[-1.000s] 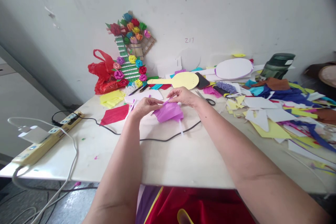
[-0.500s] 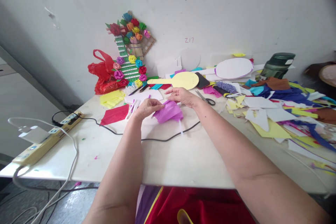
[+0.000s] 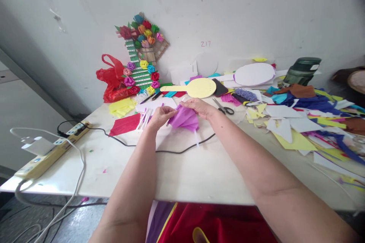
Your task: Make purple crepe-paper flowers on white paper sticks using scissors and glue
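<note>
A creased piece of purple crepe paper (image 3: pixel 185 119) is held up between my hands, over the table. My left hand (image 3: pixel 162 116) pinches its left edge with thumb and forefinger. At its top edge, my right hand (image 3: pixel 197 107) is closed on the paper, the fingers pointing left. White paper sticks (image 3: pixel 145 118), some with purple on them, lie just left of my left hand. Beside them is a flat red paper sheet (image 3: pixel 124 124). Scissors (image 3: pixel 225 108) lie open-bladed to the right of my right hand.
A black cable (image 3: pixel 182 151) crosses the white table (image 3: pixel 199 180) in front of my hands. A power strip (image 3: pixel 54 150) lies at left. Behind stand a paper flower ornament (image 3: pixel 142 72) and a yellow paddle-shaped cutout (image 3: pixel 201 88). Paper scraps (image 3: pixel 293 140) and a green bottle (image 3: pixel 300 71) are at right.
My right hand has come down and left, its raised fingers closing onto the purple paper's top edge. The paper has tilted and folded a little; my left hand keeps its pinch.
</note>
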Demonstrator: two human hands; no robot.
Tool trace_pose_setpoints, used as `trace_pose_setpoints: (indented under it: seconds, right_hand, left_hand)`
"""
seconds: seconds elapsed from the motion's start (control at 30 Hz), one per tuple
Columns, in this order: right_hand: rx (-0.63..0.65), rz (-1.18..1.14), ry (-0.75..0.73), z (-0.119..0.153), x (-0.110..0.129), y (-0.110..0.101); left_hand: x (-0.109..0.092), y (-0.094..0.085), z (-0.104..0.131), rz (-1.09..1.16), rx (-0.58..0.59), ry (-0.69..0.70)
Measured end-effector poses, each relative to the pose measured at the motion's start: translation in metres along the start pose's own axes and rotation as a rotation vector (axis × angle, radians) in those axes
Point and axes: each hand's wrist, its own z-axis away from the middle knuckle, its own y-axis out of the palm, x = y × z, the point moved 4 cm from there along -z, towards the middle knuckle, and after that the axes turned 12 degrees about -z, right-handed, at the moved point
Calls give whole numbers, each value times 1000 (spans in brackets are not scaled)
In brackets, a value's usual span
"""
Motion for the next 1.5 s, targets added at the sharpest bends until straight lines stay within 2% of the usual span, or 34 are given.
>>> trace_pose_setpoints:
  seconds: [0.13, 0.4, 0.97, 1.2, 1.3, 1.5]
  right_hand:
    - [-14, -62, 37, -2, -7, 7]
    - [-140, 39, -24, -7, -11, 4]
    - [-42, 46, -38, -6, -9, 7]
    - [94, 59, 89, 1, -6, 5]
    - [143, 47, 124, 3, -5, 2]
    - [64, -159, 123, 4, 4, -10]
  left_hand:
    - [-1, 1, -1, 6, -32, 16]
    - [3, 4, -4, 3, -40, 0]
    - [4, 4, -5, 83, 72, 40]
    - [22, -9, -13, 67, -123, 57]
    - [29, -13, -16, 102, -165, 56]
    - [32, -12, -17, 188, -179, 24]
